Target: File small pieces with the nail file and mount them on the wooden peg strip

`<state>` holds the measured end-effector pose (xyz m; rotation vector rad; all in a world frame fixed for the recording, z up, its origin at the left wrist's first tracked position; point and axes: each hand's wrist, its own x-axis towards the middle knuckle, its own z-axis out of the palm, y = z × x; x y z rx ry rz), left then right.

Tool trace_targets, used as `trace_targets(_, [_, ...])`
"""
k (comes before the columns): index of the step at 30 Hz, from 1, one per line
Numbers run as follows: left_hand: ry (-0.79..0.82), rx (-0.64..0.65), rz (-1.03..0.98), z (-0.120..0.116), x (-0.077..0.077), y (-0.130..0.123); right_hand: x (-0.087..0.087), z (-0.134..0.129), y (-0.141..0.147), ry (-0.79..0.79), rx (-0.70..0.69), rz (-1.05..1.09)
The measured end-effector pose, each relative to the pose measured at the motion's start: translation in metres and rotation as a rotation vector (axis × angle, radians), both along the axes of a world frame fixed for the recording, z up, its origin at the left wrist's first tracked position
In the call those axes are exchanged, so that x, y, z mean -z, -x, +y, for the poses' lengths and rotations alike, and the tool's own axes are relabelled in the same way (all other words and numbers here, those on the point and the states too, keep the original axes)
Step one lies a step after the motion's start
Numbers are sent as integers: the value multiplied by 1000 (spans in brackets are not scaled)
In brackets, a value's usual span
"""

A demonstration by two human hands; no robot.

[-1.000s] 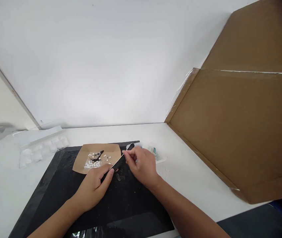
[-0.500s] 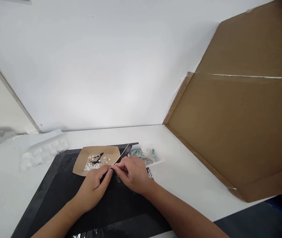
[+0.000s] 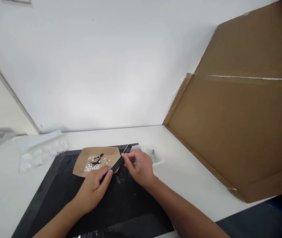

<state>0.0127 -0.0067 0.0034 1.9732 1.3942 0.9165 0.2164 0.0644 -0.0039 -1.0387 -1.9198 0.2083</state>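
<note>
My left hand (image 3: 96, 186) grips the lower end of a long black nail file (image 3: 118, 163) between thumb and fingers. The file slants up to the right, its thin pale edge facing up. My right hand (image 3: 139, 168) is closed in a pinch at the upper half of that edge. Whatever is between those fingertips is too small to make out. Behind my left hand, a shallow brown paper tray (image 3: 81, 158) holds small white pieces (image 3: 91, 167) and some black strips (image 3: 97, 160).
A black mat (image 3: 121, 205) covers the table under my hands, with clear bits (image 3: 117, 179) on it. Beyond my right hand is a white container (image 3: 159, 162) with greenish pieces. Clear plastic packaging (image 3: 43, 152) lies left, and a cardboard panel (image 3: 220, 132) stands right.
My right hand has slid up and to the right along the file, away from my left thumb. My left hand and the file stay almost in place.
</note>
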Motion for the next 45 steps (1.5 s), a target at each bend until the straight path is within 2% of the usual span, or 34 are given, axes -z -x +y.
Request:
trace_targets(4, [10, 10, -15, 0, -1, -1, 9, -14, 11, -109, -153, -99])
trace_targets(6, [11, 16, -17, 0, -1, -1, 9, -16, 12, -121, -163, -109])
trace_targets(13, [23, -17, -3, 0, -1, 3, -6, 5, -6, 6, 81, 43])
trace_targets(16, [24, -10, -3, 0, 0, 3, -10, 11, -11, 43, 120, 117])
trace_targets(19, [28, -16, -8, 0, 1, 3, -7, 8, -8, 47, 35, 91])
trace_targets(24, [7, -46, -10, 2, 1, 5, 5, -6, 4, -79, -247, -113])
trace_targets(26, [-2, -48, -2, 2, 1, 5, 7, -8, 6, -116, -282, -129])
trace_targets(28, [-1, -46, 2, 2, 1, 5, 7, -7, 6, -110, -229, -104])
trace_targets(33, [43, -12, -11, 0, -1, 3, -3, 4, -4, -1, 1, 42])
trace_targets(36, [44, -12, -14, 0, -1, 2, -6, 8, -7, 10, 25, 113])
trace_targets(39, [40, -25, -20, 1, 0, 2, -2, 5, -4, -12, -38, 82])
trace_targets(43, [13, -39, -17, 2, 3, 3, 8, -7, 6, -108, -252, -54])
trace_targets(45, [9, -45, -20, 3, 4, 4, 10, -11, 9, -153, -298, -86])
